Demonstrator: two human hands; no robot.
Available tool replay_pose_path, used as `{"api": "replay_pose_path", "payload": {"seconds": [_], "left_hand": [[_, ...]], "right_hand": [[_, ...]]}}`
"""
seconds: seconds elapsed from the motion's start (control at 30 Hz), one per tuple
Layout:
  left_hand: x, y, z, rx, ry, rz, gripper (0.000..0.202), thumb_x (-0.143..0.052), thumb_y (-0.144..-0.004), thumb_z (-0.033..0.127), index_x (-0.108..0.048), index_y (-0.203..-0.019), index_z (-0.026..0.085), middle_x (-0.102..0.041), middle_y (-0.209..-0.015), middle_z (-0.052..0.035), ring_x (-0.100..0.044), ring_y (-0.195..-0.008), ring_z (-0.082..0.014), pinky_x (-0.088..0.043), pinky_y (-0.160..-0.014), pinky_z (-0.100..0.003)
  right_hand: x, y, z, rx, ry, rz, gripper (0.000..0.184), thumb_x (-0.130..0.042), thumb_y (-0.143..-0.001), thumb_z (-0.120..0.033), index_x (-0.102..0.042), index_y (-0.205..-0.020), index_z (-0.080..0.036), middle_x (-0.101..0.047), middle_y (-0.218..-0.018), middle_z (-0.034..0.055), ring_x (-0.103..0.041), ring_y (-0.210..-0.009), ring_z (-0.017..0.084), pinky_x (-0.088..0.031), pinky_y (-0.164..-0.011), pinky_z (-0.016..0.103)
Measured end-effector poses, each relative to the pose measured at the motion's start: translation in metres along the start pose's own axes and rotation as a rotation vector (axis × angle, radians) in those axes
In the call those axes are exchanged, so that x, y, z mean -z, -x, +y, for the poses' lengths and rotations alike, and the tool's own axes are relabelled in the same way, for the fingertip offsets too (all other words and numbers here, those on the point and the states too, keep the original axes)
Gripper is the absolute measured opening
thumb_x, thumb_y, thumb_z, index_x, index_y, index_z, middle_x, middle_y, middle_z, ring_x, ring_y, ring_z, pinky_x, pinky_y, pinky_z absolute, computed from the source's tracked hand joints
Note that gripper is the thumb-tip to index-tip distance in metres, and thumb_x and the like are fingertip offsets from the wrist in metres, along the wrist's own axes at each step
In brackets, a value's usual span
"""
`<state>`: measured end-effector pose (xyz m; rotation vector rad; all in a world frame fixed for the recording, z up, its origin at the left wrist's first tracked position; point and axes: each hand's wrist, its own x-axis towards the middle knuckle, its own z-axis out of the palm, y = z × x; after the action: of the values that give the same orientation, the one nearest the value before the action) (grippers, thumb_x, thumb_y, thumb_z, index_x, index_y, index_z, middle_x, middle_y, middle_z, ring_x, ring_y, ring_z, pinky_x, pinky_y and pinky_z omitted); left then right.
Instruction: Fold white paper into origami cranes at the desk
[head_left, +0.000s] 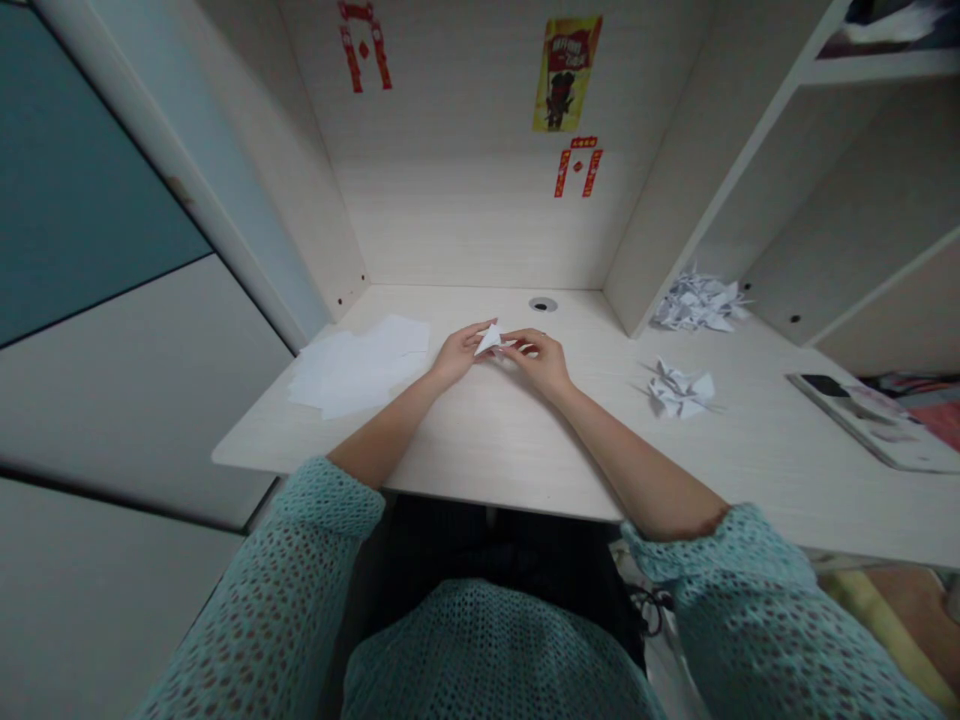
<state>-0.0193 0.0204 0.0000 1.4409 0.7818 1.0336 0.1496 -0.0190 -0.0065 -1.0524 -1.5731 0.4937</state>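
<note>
A small piece of folded white paper (489, 341) is held between both hands, a little above the middle of the desk. My left hand (456, 355) grips its left side with closed fingers. On the right side, my right hand (541, 360) pinches the paper between thumb and fingertips. Part of the paper is hidden behind the fingers. Flat white paper sheets (360, 365) lie spread to the left of my left hand. To the right of my right hand sits a small heap of folded paper pieces (681, 390) with pointed ends.
A larger pile of folded paper (701, 302) rests at the back right, by the upright divider (660, 250). A phone (877, 420) lies on the right of the desk (480, 440). Near the back panel is a round cable hole (543, 304).
</note>
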Motion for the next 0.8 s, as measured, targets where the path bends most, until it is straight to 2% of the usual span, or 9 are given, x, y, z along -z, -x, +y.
{"api": "replay_pose_path", "payload": {"seconds": [0.2,0.33,0.43,0.6,0.73,0.8], "left_hand": [[-0.001,0.0,0.0,0.008,-0.042,-0.034,0.061,-0.067,-0.069,0.015,-0.055,-0.129,0.02,-0.063,-0.124,-0.011,-0.064,-0.097,-0.019,-0.052,-0.079,-0.029],[-0.001,0.001,-0.001,-0.057,-0.085,-0.041,0.053,-0.064,-0.073,0.018,-0.058,-0.126,0.019,-0.062,-0.125,-0.0108,-0.063,-0.102,-0.0213,-0.051,-0.082,-0.032],[0.001,0.0,-0.004,-0.134,-0.153,-0.033,0.044,-0.059,-0.076,0.016,-0.063,-0.12,0.018,-0.061,-0.127,-0.0101,-0.059,-0.109,-0.0216,-0.048,-0.089,-0.032],[0.005,-0.002,-0.008,-0.255,-0.371,-0.025,0.042,-0.053,-0.081,0.013,-0.062,-0.122,0.02,-0.065,-0.116,-0.0083,-0.058,-0.106,-0.0179,-0.043,-0.095,-0.031],[0.002,0.001,-0.007,-0.321,-0.448,-0.091,0.053,-0.054,-0.082,0.013,-0.049,-0.134,0.025,-0.058,-0.118,-0.0083,-0.058,-0.103,-0.0165,-0.049,-0.088,-0.03],[0.0,0.005,-0.004,-0.404,-0.517,-0.127,0.062,-0.059,-0.08,0.016,-0.042,-0.138,0.028,-0.054,-0.124,-0.0089,-0.055,-0.112,-0.0186,-0.049,-0.09,-0.032]], "right_hand": [[-0.001,-0.001,0.003,-0.025,-0.029,0.017,0.042,-0.075,-0.066,-0.043,-0.065,-0.101,-0.022,-0.071,-0.093,0.0046,-0.064,-0.071,0.016,-0.051,-0.067,0.03],[-0.003,0.001,0.006,-0.066,-0.053,0.028,0.052,-0.074,-0.066,-0.039,-0.06,-0.113,-0.022,-0.07,-0.082,0.0017,-0.064,-0.063,0.015,-0.052,-0.064,0.03],[-0.004,0.002,0.009,-0.09,-0.055,0.014,0.047,-0.07,-0.07,-0.034,-0.061,-0.115,-0.021,-0.07,-0.078,0.002,-0.066,-0.065,0.016,-0.054,-0.067,0.03],[-0.004,0.002,0.011,-0.11,0.021,0.01,0.033,-0.065,-0.073,-0.028,-0.068,-0.106,-0.02,-0.073,-0.08,0.0029,-0.068,-0.069,0.017,-0.055,-0.073,0.031],[-0.002,0.001,0.013,-0.118,0.068,0.046,0.029,-0.064,-0.074,-0.026,-0.07,-0.102,-0.021,-0.073,-0.076,0.0017,-0.069,-0.069,0.017,-0.054,-0.071,0.03],[-0.001,0.0,0.014,-0.126,0.085,0.075,0.028,-0.064,-0.074,-0.026,-0.07,-0.101,-0.02,-0.074,-0.076,0.0022,-0.069,-0.069,0.017,-0.054,-0.07,0.03]]}}
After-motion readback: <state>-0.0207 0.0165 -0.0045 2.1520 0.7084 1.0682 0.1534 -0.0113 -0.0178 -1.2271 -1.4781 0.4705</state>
